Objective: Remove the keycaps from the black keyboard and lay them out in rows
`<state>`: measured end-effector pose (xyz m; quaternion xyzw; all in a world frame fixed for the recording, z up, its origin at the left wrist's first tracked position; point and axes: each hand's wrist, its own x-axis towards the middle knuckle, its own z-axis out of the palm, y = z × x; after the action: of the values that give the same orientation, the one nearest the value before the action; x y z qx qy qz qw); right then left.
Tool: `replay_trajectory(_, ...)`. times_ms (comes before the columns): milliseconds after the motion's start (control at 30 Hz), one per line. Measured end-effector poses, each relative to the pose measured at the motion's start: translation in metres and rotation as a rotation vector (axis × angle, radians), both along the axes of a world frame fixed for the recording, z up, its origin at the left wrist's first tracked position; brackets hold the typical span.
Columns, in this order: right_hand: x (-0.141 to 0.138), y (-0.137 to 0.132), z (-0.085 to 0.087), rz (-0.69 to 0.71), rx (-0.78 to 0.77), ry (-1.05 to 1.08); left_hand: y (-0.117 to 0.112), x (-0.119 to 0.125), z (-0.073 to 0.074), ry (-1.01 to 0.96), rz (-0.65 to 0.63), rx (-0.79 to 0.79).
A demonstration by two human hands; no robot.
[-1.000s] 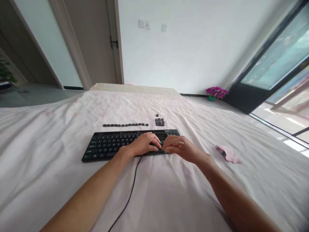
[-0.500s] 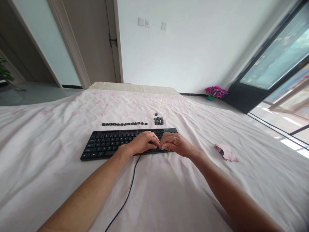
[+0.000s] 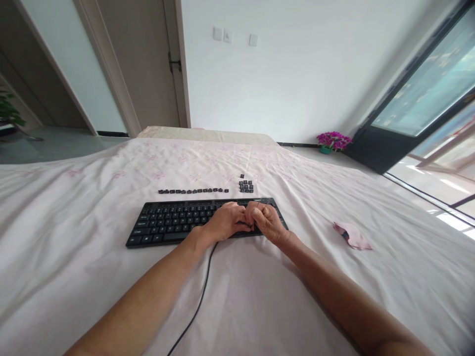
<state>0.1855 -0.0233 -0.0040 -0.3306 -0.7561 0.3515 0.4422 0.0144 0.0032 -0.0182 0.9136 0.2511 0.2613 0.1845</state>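
Observation:
A black keyboard (image 3: 178,220) lies on the pale pink bedsheet, its cable (image 3: 204,291) running toward me. Over its right part, my left hand (image 3: 230,221) rests with bent fingers pressed together at the keys. My right hand (image 3: 267,220) meets it there, fingers curled and thumb on top. Whatever sits between the fingertips is hidden. Behind the keyboard stands a row of loose black keycaps (image 3: 195,191). To the right of that row is a small block of keycaps (image 3: 246,187), with a single keycap (image 3: 242,176) just beyond it.
A folded pink cloth (image 3: 354,236) with a dark patch lies on the wrinkled bedsheet (image 3: 111,296) at the right. Past the bed are a white wall, a door (image 3: 137,59) and a pot of magenta flowers (image 3: 334,141). A glass door (image 3: 415,104) is on the right.
My right hand has turned so that its thumb now lies on top, and it has drawn closer against my left hand. My left hand stays at the same spot on the keyboard.

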Motion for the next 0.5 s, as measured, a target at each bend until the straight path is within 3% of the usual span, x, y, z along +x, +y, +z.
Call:
replay_trajectory(133, -0.008, -0.003, -0.002, -0.162, 0.128, -0.026, 0.000, 0.000, -0.001, -0.045, -0.027, 0.008)
replay_trajectory(267, -0.012, -0.002, 0.002, -0.192, 0.245, 0.010, -0.001, -0.002, -0.001, -0.113, -0.024, -0.048)
replay_trajectory(500, -0.009, 0.003, 0.001, -0.243, 0.108, 0.051, -0.003, -0.005, 0.002, -0.065, 0.108, -0.113)
